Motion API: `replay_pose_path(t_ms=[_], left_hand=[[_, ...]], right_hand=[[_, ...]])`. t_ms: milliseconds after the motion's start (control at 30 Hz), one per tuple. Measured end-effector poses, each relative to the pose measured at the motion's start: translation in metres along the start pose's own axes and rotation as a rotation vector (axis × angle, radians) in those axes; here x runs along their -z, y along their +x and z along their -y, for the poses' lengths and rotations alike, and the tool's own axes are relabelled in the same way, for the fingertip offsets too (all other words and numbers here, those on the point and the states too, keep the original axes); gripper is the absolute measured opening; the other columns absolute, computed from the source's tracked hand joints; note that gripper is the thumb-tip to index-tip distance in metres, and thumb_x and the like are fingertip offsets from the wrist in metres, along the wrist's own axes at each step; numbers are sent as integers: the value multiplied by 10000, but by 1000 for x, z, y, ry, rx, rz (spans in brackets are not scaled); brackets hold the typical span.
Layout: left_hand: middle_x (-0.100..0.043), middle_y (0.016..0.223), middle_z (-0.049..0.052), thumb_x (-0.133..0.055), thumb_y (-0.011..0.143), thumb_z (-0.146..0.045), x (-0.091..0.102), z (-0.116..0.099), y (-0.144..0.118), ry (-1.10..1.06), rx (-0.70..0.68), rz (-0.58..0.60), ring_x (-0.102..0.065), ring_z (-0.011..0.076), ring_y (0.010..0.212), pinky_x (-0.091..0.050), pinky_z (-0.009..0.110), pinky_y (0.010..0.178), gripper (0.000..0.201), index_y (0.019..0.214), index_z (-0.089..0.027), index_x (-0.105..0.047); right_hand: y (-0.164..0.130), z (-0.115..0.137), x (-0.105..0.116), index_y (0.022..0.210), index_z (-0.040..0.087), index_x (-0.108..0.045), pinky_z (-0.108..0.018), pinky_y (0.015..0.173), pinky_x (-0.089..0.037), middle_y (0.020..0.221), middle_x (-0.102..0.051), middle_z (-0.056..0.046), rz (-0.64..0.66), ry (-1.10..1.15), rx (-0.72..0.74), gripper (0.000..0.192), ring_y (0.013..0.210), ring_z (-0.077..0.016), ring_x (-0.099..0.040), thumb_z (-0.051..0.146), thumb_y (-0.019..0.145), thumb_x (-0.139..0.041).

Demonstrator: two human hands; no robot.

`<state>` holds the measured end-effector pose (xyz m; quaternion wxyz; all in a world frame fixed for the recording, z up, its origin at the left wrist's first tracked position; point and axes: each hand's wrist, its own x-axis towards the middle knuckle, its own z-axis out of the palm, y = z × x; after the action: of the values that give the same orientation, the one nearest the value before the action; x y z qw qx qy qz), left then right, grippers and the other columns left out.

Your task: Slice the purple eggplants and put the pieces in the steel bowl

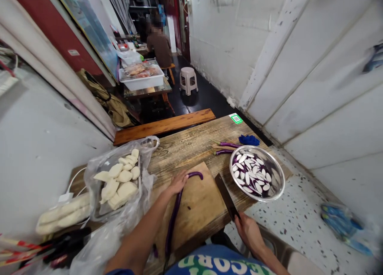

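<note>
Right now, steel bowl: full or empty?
Partly full. The steel bowl holds a layer of sliced eggplant pieces, white faces up, covering the bottom; rim and upper wall bare.

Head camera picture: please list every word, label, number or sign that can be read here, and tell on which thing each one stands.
"ECORD": large green and white letters on the blue clothing at the bottom edge, seen upside down and cut off by the frame.
Green and white sticker on the far corner of the wooden table: a square code, too small to read.
White label on the red wall: too blurred to read.
Nothing else is readable.
</note>
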<state>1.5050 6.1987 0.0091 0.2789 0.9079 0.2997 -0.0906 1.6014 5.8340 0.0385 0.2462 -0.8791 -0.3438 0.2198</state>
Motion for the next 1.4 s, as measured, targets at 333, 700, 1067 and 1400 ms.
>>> replay_pose_path(t_ms=[333, 700, 1067, 1400], left_hand=[[-622, 710, 52, -125, 903, -539, 23, -55, -39, -46, -106, 220, -575, 155, 646, -461, 280, 680, 605, 853, -149, -584], [-515, 1194, 108, -348, 907, -397, -5, -61, -35, 173, -413, 21, -454, 221, 1104, -364, 365, 947, 384, 1169, -207, -557], [-606, 1064, 91, -294, 929, -285, -60, -62, -36, 284, -596, -150, -511, 206, 982, -411, 373, 859, 374, 1084, -197, -623], [-593, 1160, 33, -342, 929, -247, -73, -49, -41, 277, -841, -131, -455, 203, 1100, -346, 409, 915, 318, 1088, -257, -618]], right_hand=[[-14, -34, -1, 827, 171, -487, -309, 631, -379, 712, -607, -80, 71, 110, 25, 353, 674, -217, -604, 387, 915, -222], [10, -17, 18, 784, 149, -529, -281, 614, -362, 724, -623, -81, 139, 57, 67, 308, 686, -199, -606, 275, 901, -274], [13, -1, 23, 859, 128, -551, -256, 661, -388, 790, -634, -82, 118, 13, 49, 276, 735, -176, -607, 213, 900, -290], [-4, 17, 20, 840, 132, -542, -256, 570, -354, 752, -606, -58, 175, -101, 68, 238, 642, -152, -587, 176, 896, -315]])
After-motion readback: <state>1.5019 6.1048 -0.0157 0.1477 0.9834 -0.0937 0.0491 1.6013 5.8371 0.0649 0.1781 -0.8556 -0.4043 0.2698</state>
